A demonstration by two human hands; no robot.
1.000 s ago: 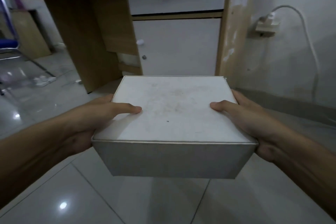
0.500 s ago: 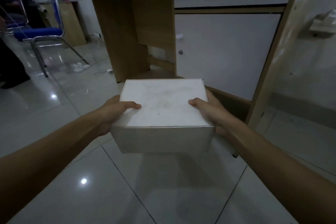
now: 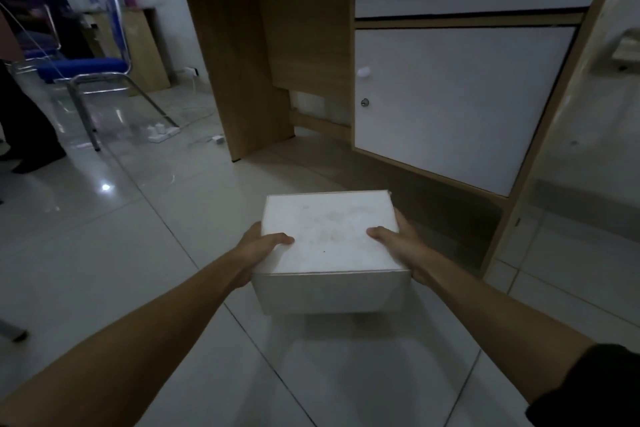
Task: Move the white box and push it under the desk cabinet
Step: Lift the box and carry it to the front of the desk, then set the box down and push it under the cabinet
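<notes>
I hold a white box [image 3: 329, 236] with both hands, low over the tiled floor and close to it. My left hand [image 3: 258, 246] grips its left side with the thumb on the lid. My right hand [image 3: 401, 244] grips the right side the same way. The desk cabinet [image 3: 450, 104], white-fronted with a wooden frame, stands just beyond and to the right. A dark gap [image 3: 446, 211] runs between its bottom edge and the floor, right behind the box.
The desk's wooden side panel [image 3: 239, 73] and open knee space lie to the left. A blue chair [image 3: 86, 73] with metal legs, a power strip [image 3: 162, 133] with cables, and a person's dark trouser legs [image 3: 24, 121] are at far left.
The box has gone down and away from me, toward the floor in front of the cabinet. My view has swung left, and both arms are stretched further out.
</notes>
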